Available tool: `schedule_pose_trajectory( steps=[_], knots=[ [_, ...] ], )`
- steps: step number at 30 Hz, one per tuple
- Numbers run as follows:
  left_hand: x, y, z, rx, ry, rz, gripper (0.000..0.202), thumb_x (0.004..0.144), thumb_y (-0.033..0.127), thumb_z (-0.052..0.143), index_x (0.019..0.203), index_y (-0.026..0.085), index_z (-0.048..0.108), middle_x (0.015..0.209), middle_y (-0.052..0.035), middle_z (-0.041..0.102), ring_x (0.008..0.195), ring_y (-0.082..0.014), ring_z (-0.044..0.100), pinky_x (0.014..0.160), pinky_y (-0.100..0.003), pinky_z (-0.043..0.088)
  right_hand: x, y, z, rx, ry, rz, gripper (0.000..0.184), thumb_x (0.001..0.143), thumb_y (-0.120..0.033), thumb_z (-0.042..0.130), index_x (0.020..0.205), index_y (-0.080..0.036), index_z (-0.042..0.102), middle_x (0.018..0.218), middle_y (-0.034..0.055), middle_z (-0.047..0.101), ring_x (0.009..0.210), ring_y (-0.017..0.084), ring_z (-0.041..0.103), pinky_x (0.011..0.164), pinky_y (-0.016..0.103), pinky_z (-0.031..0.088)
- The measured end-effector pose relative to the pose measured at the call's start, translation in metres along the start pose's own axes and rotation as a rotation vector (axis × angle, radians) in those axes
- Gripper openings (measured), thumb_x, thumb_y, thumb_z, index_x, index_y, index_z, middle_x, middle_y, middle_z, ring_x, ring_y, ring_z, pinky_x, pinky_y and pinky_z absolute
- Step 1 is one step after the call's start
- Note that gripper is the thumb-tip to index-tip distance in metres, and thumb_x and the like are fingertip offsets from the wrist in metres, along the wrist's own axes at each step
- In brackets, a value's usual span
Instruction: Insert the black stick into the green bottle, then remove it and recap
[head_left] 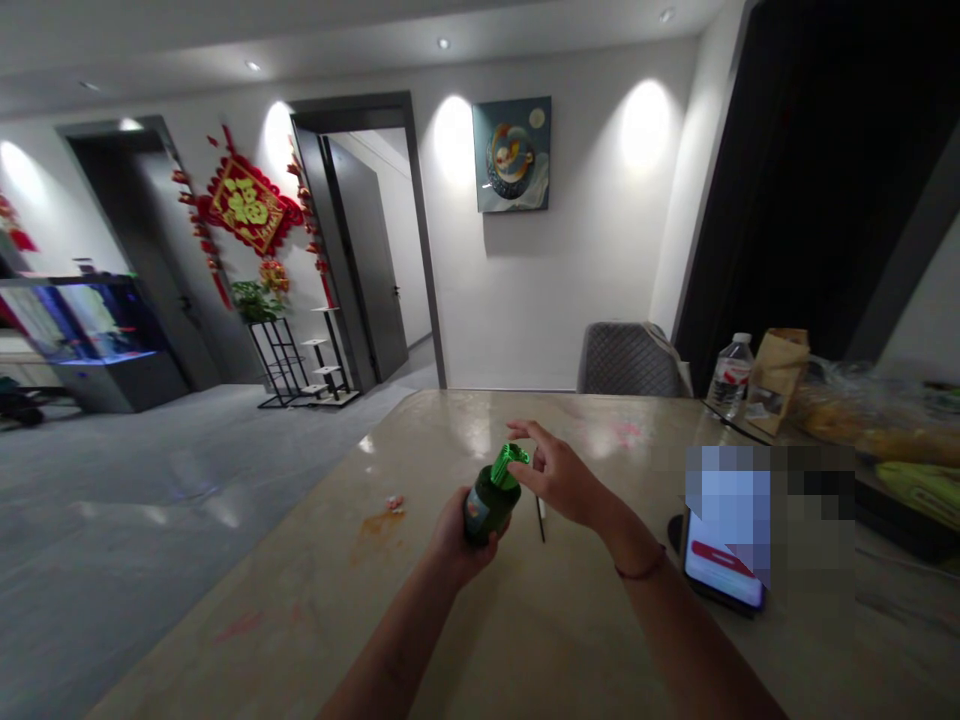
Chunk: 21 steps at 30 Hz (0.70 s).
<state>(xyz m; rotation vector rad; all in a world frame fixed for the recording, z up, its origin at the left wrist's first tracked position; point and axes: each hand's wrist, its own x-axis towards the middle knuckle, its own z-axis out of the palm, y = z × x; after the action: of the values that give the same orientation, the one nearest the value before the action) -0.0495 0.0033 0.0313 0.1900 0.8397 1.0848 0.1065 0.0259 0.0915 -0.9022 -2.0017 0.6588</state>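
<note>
A small dark green bottle (489, 508) with a pale label is tilted above the table, its top leaning up and right. My left hand (456, 545) is wrapped round its lower part. At the bottle's mouth sits a bright green, shiny, ridged piece (510, 465); whether it is a cap or something put in the mouth I cannot tell. My right hand (556, 472) is at this piece with thumb and fingers apart, the thumb tip close to it or touching it. A thin dark stick (541, 522) shows below my right hand.
A lit phone (724, 560), partly blurred out, lies on the table (300, 620) at the right. Behind it stand a clear water bottle (731, 375) and a brown paper bag (778, 380), beside plastic-wrapped items (877, 410). A grey chair (626, 358) is at the far edge.
</note>
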Motion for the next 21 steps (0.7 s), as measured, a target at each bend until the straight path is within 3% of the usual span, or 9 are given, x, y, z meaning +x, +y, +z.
schedule_pose_trajectory(
  steps=[5, 9, 12, 14, 18, 21],
  knots=[
    [0.0004, -0.0013, 0.0003, 0.025, 0.009, -0.006, 0.022, 0.078, 0.032, 0.043, 0.081, 0.014, 0.055, 0.062, -0.0048, 0.062, 0.051, -0.0151, 0.06, 0.032, -0.017, 0.039, 0.0016, 0.0002, 0.0035, -0.195, 0.077, 0.065, 0.046, 0.074, -0.04, 0.054, 0.114, -0.018, 0.049, 0.09, 0.0051, 0.057, 0.074, 0.015, 0.054, 0.07, 0.029, 0.042],
    [0.0023, -0.0027, -0.0024, 0.048, 0.052, 0.02, 0.021, 0.078, 0.031, 0.044, 0.074, 0.014, 0.054, 0.058, -0.0037, 0.06, 0.049, -0.0139, 0.058, 0.033, -0.016, 0.039, 0.0, -0.0001, 0.0013, -0.168, -0.007, 0.009, 0.041, 0.075, -0.028, 0.052, 0.114, -0.018, 0.05, 0.097, 0.0069, 0.059, 0.079, 0.015, 0.056, 0.076, 0.03, 0.042],
    [0.0037, -0.0027, -0.0041, 0.053, 0.064, 0.033, 0.02, 0.078, 0.031, 0.044, 0.072, 0.014, 0.053, 0.056, -0.003, 0.058, 0.048, -0.0132, 0.057, 0.033, -0.016, 0.039, -0.0022, -0.0002, -0.0003, -0.13, -0.062, -0.038, 0.049, 0.072, -0.015, 0.049, 0.121, -0.017, 0.043, 0.113, 0.0096, 0.056, 0.095, 0.017, 0.055, 0.083, 0.029, 0.041],
    [0.0043, -0.0029, -0.0047, 0.054, 0.057, 0.042, 0.02, 0.078, 0.031, 0.043, 0.073, 0.014, 0.053, 0.056, -0.0025, 0.058, 0.047, -0.0127, 0.057, 0.034, -0.016, 0.038, -0.0027, 0.0013, 0.0013, -0.125, -0.063, -0.027, 0.05, 0.073, -0.017, 0.049, 0.123, -0.017, 0.041, 0.119, 0.0109, 0.053, 0.103, 0.018, 0.052, 0.087, 0.031, 0.039],
    [0.0052, -0.0041, -0.005, 0.063, 0.046, 0.044, 0.019, 0.078, 0.03, 0.044, 0.073, 0.014, 0.053, 0.055, -0.0014, 0.057, 0.047, -0.0126, 0.057, 0.034, -0.016, 0.038, -0.0009, 0.0063, 0.0076, -0.186, -0.008, 0.054, 0.043, 0.078, -0.033, 0.049, 0.117, -0.016, 0.046, 0.114, 0.0121, 0.056, 0.1, 0.021, 0.054, 0.088, 0.035, 0.038],
    [0.0062, -0.0049, -0.005, 0.076, 0.064, 0.028, 0.019, 0.077, 0.03, 0.044, 0.072, 0.015, 0.052, 0.055, -0.0017, 0.057, 0.048, -0.0131, 0.057, 0.034, -0.016, 0.039, 0.0001, 0.0081, 0.0093, -0.196, -0.013, 0.037, 0.039, 0.076, -0.027, 0.05, 0.114, -0.018, 0.048, 0.11, 0.0097, 0.058, 0.097, 0.019, 0.054, 0.087, 0.034, 0.038]
  ],
)
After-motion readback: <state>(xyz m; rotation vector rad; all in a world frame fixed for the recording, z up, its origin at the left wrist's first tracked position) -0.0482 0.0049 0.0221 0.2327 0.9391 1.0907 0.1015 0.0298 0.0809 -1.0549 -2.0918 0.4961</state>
